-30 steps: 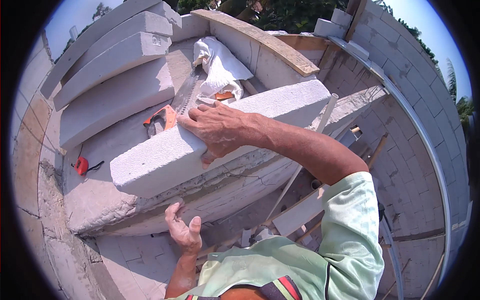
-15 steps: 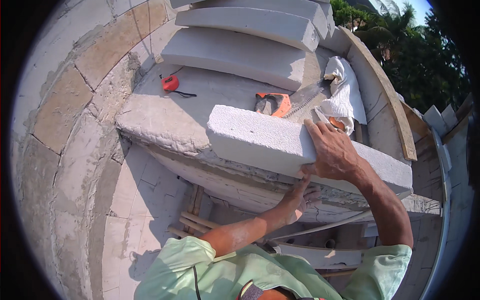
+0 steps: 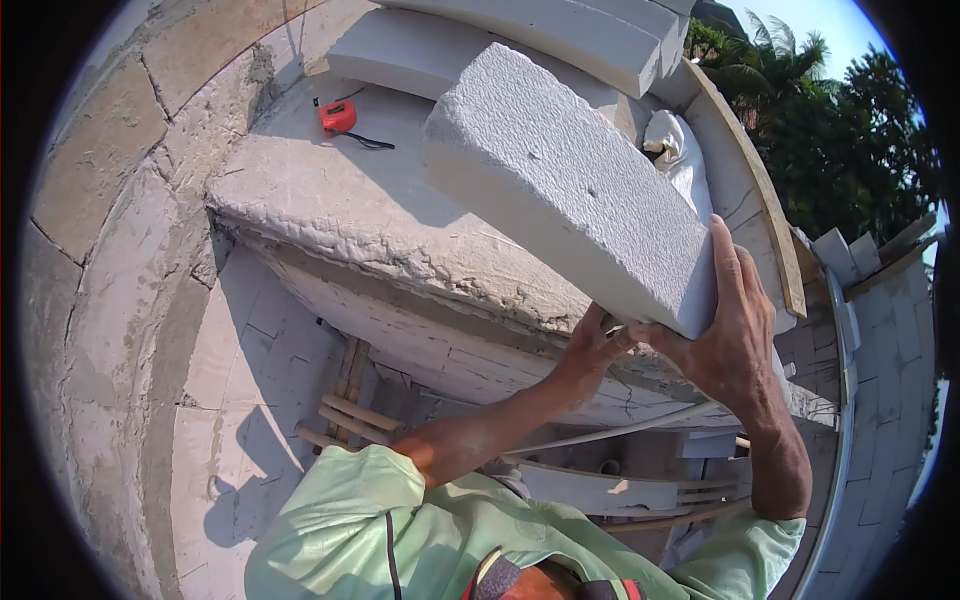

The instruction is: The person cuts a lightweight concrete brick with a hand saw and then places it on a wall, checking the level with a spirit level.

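Observation:
A long white lightweight concrete block is lifted and tilted in front of me, its left end reaching far and high. My right hand grips its near right end, fingers along the end face and thumb underneath. Against the lower edge, close to the right thumb, my left hand bears on the block with its fingers partly hidden beneath it. Behind the block lies a concrete ledge with a broken, rough front edge. A red tape measure with a black strap rests there.
More white blocks are stacked at the back of the ledge. A white sack lies partly hidden behind the lifted block. A wooden board edges the right side. Below the ledge are bamboo poles and a pale pipe.
The block has gone from lying along the ledge edge to being raised and tilted, now hiding the orange-handled saw. My right hand has shifted to its right end.

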Demonstrator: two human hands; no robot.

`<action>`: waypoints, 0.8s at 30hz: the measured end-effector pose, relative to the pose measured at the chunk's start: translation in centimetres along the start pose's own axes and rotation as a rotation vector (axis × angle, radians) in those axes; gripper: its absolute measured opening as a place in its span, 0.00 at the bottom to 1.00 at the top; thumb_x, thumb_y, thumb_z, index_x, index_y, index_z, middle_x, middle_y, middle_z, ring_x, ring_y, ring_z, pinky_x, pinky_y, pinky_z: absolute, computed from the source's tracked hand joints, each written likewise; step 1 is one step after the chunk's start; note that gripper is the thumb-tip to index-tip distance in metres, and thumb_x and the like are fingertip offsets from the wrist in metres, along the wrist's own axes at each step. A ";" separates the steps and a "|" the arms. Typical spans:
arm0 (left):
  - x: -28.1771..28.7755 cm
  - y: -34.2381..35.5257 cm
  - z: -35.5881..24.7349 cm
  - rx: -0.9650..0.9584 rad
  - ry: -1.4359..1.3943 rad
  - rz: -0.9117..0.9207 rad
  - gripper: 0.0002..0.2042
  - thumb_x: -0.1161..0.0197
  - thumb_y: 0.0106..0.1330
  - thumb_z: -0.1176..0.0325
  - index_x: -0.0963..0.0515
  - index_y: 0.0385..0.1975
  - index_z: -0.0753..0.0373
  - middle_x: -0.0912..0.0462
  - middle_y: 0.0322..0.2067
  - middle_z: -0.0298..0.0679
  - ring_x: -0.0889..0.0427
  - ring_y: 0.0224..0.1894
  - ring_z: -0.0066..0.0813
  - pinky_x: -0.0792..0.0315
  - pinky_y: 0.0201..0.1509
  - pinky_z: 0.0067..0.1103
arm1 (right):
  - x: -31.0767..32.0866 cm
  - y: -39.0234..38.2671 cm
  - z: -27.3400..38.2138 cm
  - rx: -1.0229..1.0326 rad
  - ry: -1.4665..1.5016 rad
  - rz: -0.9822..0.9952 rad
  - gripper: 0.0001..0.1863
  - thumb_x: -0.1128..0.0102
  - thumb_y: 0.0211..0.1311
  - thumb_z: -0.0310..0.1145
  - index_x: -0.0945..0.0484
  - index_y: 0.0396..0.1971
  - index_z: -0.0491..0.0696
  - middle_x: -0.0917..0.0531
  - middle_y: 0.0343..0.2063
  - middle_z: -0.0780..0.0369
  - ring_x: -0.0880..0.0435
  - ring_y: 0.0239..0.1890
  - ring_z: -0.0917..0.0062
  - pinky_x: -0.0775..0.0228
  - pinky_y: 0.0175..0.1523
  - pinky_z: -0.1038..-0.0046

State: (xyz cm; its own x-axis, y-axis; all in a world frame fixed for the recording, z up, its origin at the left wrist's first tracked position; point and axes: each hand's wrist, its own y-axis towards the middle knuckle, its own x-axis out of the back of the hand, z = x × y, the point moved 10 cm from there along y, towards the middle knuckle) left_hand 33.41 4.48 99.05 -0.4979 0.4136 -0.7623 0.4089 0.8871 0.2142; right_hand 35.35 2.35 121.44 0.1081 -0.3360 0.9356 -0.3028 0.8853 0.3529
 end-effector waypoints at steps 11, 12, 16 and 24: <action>-4.5 -2.9 -2.4 0.005 0.305 0.337 0.59 0.24 0.51 0.48 0.60 0.75 0.64 0.54 0.73 0.54 0.53 0.76 0.45 0.53 0.76 0.38 | 12.0 -5.2 -5.7 -0.505 0.531 -0.569 0.52 0.25 0.38 0.59 0.30 0.56 0.32 0.21 0.39 0.42 0.14 0.37 0.53 0.20 0.45 0.51; -4.8 -3.4 -2.7 0.024 0.303 0.345 0.59 0.24 0.51 0.48 0.60 0.75 0.64 0.54 0.73 0.54 0.53 0.76 0.45 0.53 0.76 0.38 | 11.7 -6.1 -6.6 -0.543 0.592 -0.609 0.51 0.26 0.39 0.59 0.30 0.55 0.32 0.21 0.39 0.42 0.15 0.38 0.53 0.22 0.46 0.52; -5.2 -3.7 -4.8 0.037 0.441 0.361 0.58 0.22 0.47 0.58 0.55 0.75 0.64 0.46 0.72 0.52 0.45 0.73 0.43 0.48 0.75 0.35 | 11.4 -10.0 -9.0 -0.575 0.655 -0.757 0.46 0.31 0.46 0.57 0.30 0.54 0.31 0.22 0.38 0.44 0.17 0.41 0.56 0.26 0.49 0.58; -8.2 -1.8 -4.3 0.258 0.412 0.633 0.56 0.20 0.38 0.59 0.44 0.73 0.57 0.34 0.67 0.51 0.34 0.69 0.45 0.44 0.75 0.36 | 12.7 -21.1 -8.9 -0.757 0.728 -1.160 0.39 0.44 0.61 0.53 0.36 0.60 0.34 0.23 0.41 0.49 0.16 0.41 0.62 0.21 0.41 0.68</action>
State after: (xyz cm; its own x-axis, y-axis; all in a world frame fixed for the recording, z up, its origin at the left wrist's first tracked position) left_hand 33.50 0.39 107.56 -0.3338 0.9101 -0.2455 0.8475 0.4038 0.3447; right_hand 51.57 -17.72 125.97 0.4211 -0.8995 -0.1166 0.7718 0.2879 0.5670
